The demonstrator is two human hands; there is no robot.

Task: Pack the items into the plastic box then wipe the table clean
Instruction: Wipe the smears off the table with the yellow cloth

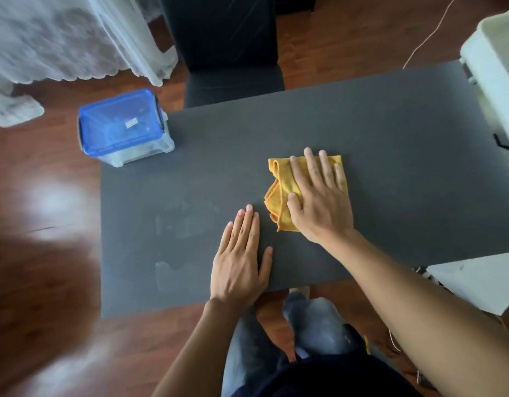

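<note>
A dark grey table (362, 116) fills the middle of the head view. On its far left corner stands a clear plastic box (124, 130) with a blue lid closed on it. My right hand (319, 196) lies flat with straight fingers on a folded yellow cloth (279, 193), pressing it onto the tabletop right of centre. My left hand (241, 259) rests flat on the bare table near the front edge, fingers straight, holding nothing. Faint damp streaks (184, 224) show on the surface left of my left hand.
A dark chair (227, 53) stands behind the table's far edge. White furniture (494, 67) sits at the right, and a white block (476, 279) at the near right corner. Lace curtains (61, 38) hang at the back left over a wooden floor.
</note>
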